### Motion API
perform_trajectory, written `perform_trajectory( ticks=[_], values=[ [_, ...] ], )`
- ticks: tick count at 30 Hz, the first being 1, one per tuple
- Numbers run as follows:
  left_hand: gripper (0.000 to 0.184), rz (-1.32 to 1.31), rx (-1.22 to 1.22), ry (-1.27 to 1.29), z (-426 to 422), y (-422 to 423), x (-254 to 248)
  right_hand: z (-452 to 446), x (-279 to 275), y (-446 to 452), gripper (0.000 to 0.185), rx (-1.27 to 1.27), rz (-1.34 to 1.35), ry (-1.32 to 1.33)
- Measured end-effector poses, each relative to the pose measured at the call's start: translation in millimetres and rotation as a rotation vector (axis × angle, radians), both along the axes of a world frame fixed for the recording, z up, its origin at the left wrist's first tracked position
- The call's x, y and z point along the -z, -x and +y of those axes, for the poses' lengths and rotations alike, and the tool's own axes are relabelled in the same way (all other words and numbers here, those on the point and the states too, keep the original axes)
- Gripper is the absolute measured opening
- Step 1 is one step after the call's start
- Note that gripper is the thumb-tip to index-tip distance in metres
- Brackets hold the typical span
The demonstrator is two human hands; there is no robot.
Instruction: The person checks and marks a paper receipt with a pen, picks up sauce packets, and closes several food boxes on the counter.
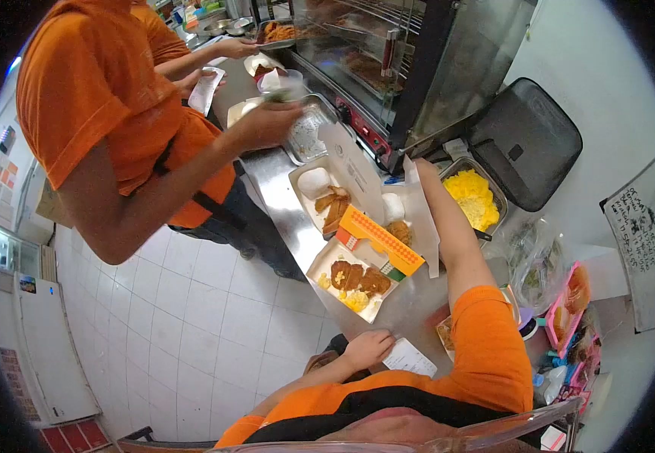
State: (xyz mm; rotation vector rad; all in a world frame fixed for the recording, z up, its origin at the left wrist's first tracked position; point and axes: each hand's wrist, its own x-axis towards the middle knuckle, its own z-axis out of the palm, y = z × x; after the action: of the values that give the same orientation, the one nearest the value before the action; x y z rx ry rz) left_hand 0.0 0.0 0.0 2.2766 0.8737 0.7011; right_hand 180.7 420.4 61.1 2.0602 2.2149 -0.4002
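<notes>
My left hand (370, 349) is closed at the counter's front edge, fingers on a white printed slip (410, 358). My right arm stretches forward over the counter; the right hand (421, 167) is mostly hidden behind a raised white box lid (423, 215), so its fingers do not show. Beneath that lid, an open box holds white rice (393, 205) and a fried piece (399, 232). Nearest me, another open box (316, 266) with an orange patterned lid (380, 240) contains browned fried pieces (348, 276) and yellow egg-like food (355, 301). Beside it stands a box of rice and sliced cutlet (333, 208).
A metal pan of yellow food (469, 198) stands at right beside a black square lid (524, 143). A glass-fronted warmer (373, 72) backs the counter. At left, a co-worker's blurred hand (267, 124) is over a metal tray (311, 128); another person stands behind.
</notes>
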Motion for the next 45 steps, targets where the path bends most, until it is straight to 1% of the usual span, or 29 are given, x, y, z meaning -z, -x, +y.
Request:
perform_trajectory(
  ticks=[2,5,8,11,13,14,15,16,17,19,21,23,24,25,27,29,30,32,33,34,35,36,37,39,40,42,43,44,45],
  values=[
    [0.018,0.000,0.007,-0.001,-1.6,-1.6,-0.5,-3.3,-4.9,-0.5,0.028,-0.002,-0.026,-0.013],
    [0.018,0.016,-0.010,-0.023,8.3,6.0,-4.2,7.7,10.0,-2.1,0.027,-0.081,-0.095,-0.156],
    [0.017,-0.049,-0.035,-0.041,1.6,1.7,-5.0,-1.2,-1.2,-5.9,0.027,-0.244,-0.186,-0.089],
    [0.016,0.021,-0.027,-0.021,2.8,0.8,2.0,10.8,-2.6,-18.7,0.025,-0.428,-0.316,-0.027],
    [0.016,0.014,-0.046,-0.001,-0.2,0.7,1.4,-19.8,-18.0,-25.4,0.018,-0.651,-0.376,-0.513],
    [0.018,0.002,-0.050,-0.008,0.5,0.7,8.0,-35.3,-30.6,-27.3,0.017,-0.608,-0.459,-0.522],
    [0.017,0.074,-0.050,0.049,-0.9,0.8,9.5,-54.7,-48.8,-27.2,0.016,-0.564,-0.542,-0.523],
    [0.016,0.120,-0.045,0.049,-0.6,0.7,6.8,-75.6,-62.2,-30.7,0.014,-0.429,-0.603,-0.552],
    [0.015,0.104,-0.056,0.091,0.6,-0.5,-3.5,-105.3,-77.7,-38.3,0.014,-0.296,-0.537,-0.588],
    [0.012,0.043,-0.042,0.027,2.9,0.1,0.2,-174.0,-115.9,-49.0,0.015,-0.063,-0.385,-0.705],
    [0.011,-0.024,-0.053,-0.030,3.2,-1.8,-1.4,-242.2,-141.1,-59.7,0.023,0.062,0.032,-0.719],
    [0.009,-0.035,-0.010,-0.001,4.2,-1.6,-8.1,-319.5,-159.9,-66.5,0.034,0.216,0.305,-0.277],
    [0.009,-0.040,0.013,0.013,5.9,-0.9,-9.9,-362.4,-141.5,-61.2,0.037,0.299,0.594,-0.374],
    [0.009,-0.118,0.012,0.088,7.4,-0.9,-9.2,-402.6,-120.2,-53.3,0.040,0.382,0.883,-0.480],
    [0.009,-0.260,0.023,0.254,7.6,-0.5,-9.1,-462.1,-109.3,-32.9,0.042,0.278,1.000,-0.779],
    [0.010,-0.245,0.139,0.325,12.8,2.5,-31.6,-525.6,-68.2,-32.9,0.034,0.705,1.070,-0.554],
    [0.010,-0.216,0.175,0.286,12.9,-0.2,-35.6,-548.9,-48.6,-36.5,0.030,0.910,1.101,-0.431],
    [0.009,-0.191,0.237,0.333,11.0,-10.2,-44.5,-576.5,-26.4,-46.7,0.020,0.533,0.501,-0.613],
    [0.009,-0.175,0.257,0.350,9.2,-16.9,-48.6,-587.5,-16.9,-51.6,0.018,0.332,0.204,-0.661],
    [0.010,-0.159,0.298,0.330,9.8,-26.3,-50.5,-592.1,-9.9,-56.6,0.027,0.331,0.128,-0.626],
    [0.012,-0.141,0.335,0.312,7.6,-35.2,-53.1,-597.5,-5.9,-63.1,0.028,0.348,0.080,-0.613],
    [0.013,-0.104,0.347,0.366,2.7,-43.7,-63.2,-601.5,-3.9,-70.0,0.029,0.361,0.035,-0.598],
    [0.016,-0.043,0.329,0.492,-2.3,-52.0,-74.7,-605.5,-4.5,-73.3,0.030,0.372,-0.009,-0.586],
    [0.019,-0.103,0.375,0.622,-10.4,-69.3,-78.7,-611.7,-15.9,-76.3,0.033,0.456,0.123,-0.682],
    [0.019,-0.088,0.371,0.725,-14.9,-76.1,-86.0,-616.0,-19.0,-75.9,0.036,0.494,0.193,-0.730],
    [0.020,-0.051,0.358,0.943,-25.7,-83.4,-100.6,-634.6,-8.8,-68.4,0.037,0.541,1.143,-0.559],
    [0.020,-0.078,0.362,0.948,-30.5,-86.8,-100.1,-646.5,-1.8,-64.2,0.038,0.542,1.615,-0.436],
    [0.019,-0.110,0.368,0.948,-32.4,-91.8,-98.7,-660.6,0.8,-67.0,0.043,0.493,1.863,-0.253],
    [0.019,-0.144,0.376,0.943,-32.3,-97.3,-99.0,-668.1,-6.5,-59.2,0.042,0.560,1.818,-0.265]
  ],
)
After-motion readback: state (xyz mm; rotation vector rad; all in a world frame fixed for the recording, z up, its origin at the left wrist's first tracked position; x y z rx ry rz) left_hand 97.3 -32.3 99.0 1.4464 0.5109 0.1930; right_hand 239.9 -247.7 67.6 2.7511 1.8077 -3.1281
